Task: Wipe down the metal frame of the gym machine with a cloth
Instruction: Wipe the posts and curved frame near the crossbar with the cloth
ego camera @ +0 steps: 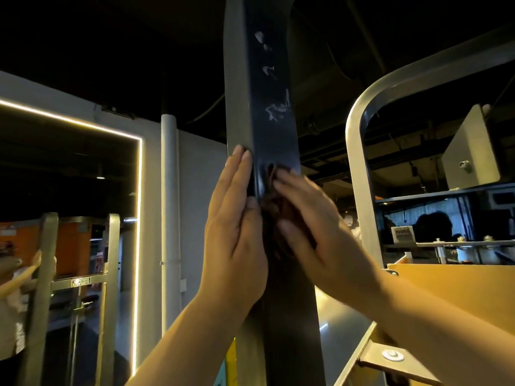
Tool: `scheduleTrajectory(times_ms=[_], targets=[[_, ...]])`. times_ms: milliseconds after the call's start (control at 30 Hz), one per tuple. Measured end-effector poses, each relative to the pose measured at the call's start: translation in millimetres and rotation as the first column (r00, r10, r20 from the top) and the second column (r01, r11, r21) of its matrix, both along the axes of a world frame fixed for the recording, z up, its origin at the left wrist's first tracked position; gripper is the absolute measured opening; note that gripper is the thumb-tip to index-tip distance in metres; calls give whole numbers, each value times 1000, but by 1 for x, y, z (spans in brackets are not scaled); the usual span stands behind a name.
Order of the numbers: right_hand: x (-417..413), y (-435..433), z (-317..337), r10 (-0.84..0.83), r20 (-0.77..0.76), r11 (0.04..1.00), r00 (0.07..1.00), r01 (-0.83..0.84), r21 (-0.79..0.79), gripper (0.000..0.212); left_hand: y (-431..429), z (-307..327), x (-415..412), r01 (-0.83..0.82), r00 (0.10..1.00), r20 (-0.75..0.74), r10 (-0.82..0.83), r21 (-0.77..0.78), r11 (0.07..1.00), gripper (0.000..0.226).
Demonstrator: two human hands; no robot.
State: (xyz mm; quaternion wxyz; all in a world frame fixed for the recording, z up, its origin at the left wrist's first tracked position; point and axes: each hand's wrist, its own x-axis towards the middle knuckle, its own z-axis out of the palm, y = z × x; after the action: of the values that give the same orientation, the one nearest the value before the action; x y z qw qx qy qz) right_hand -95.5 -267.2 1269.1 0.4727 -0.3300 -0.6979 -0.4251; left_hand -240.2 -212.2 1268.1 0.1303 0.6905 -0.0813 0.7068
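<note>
From the head camera, looking upward, the dark metal frame post [266,79] of the gym machine rises straight up between the person's two raised hands. The left hand [237,227] lies flat against the post's left edge, its fingers straight and close together and pointing up, with the thumb resting on the front face; it holds nothing. The right hand [315,227] comes in from the right with its fingers stretched out and only slightly bent. It presses a dark, bunched cloth [274,207] against the front face of the post. The cloth sits between the two hands, mostly under the right fingers and thumb, and touches the left thumb's side. Whether the right thumb pinches the cloth or just presses it is hard to tell.

Above both hands, whitish smears [276,107] mark the post's front face.

To the right of the right hand stands a curved silver tube [359,162], and below that wrist is a yellow panel [451,291]. Higher on the right hangs a pale box [471,151].

To the left of the left hand a white pipe [170,190] runs upright, and beyond it a lit strip [138,204] outlines a doorway. Far left, silver uprights [41,274] stand beside another person [14,288], who is partly out of frame.
</note>
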Motion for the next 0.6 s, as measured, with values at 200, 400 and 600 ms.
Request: scheduleTrajectory(times_ms=[200, 400, 600], targets=[[-21, 3, 22, 121, -169, 992, 978, -124, -3, 50, 1, -3, -2, 11, 1000, 5, -11, 10, 1000, 54], [1, -5, 3, -56, 82, 998, 995, 57, -10, 51, -3, -9, 0, -33, 999, 24, 33, -18, 999, 56], [-20, -8, 47, 52, -128, 998, 990, -54, -15, 51, 0, -7, 0, -26, 999, 30, 27, -3, 1000, 53]])
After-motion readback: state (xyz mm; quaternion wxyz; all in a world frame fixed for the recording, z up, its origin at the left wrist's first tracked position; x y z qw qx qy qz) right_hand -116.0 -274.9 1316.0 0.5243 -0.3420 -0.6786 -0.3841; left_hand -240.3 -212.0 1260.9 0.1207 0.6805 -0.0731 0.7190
